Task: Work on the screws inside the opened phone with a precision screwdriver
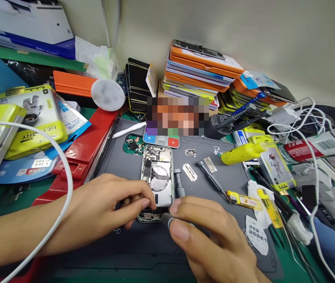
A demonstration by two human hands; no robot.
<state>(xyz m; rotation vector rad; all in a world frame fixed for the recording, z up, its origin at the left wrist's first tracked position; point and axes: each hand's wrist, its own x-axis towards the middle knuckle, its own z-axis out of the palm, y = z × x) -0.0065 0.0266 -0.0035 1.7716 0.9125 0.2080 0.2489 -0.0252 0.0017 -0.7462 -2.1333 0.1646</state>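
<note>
An opened phone [161,198] lies on a dark grey work mat [120,251], its circuit boards and a round coil showing. My left hand [120,204] is closed at the phone's lower left edge, thumb and forefinger together over it and another fingertip beside the frame. My right hand [211,232] is closed in a pinch at the lower right corner. Between its thumb and fingers is a dark grey rod-like tool [166,221], mostly hidden. A grey screwdriver [179,182] lies along the phone's right side. The lowest part of the phone is partly covered by my fingers.
On the mat lie a razor blade [190,172], another screwdriver [213,177] and a white pen-like tool [129,129]. A yellow bottle [240,153] lies at right. Stacked orange boxes [205,63] stand behind. A white cable [67,173] crosses over my left forearm.
</note>
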